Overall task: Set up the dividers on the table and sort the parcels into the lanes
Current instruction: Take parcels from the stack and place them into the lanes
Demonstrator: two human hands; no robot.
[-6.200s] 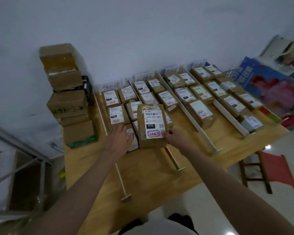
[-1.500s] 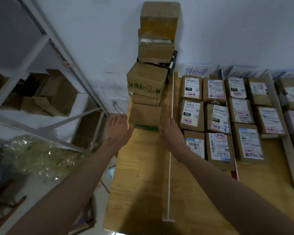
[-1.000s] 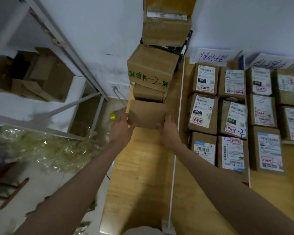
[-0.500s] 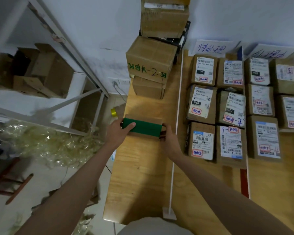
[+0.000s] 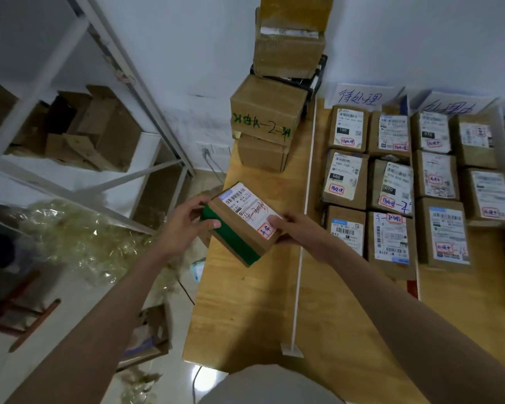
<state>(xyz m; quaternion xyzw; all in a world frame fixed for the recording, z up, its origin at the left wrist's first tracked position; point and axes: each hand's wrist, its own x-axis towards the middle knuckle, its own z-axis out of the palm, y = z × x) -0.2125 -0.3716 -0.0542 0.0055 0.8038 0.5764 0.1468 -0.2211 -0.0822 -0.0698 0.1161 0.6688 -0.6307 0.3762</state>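
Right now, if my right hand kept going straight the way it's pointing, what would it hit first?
The right hand points up-left and already grips the parcel. Past that, probably the left hand on its far side, though depth is unclear.

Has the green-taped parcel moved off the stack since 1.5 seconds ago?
Yes. The green-taped parcel has left the stack, coming toward the table's near edge, held in both hands.
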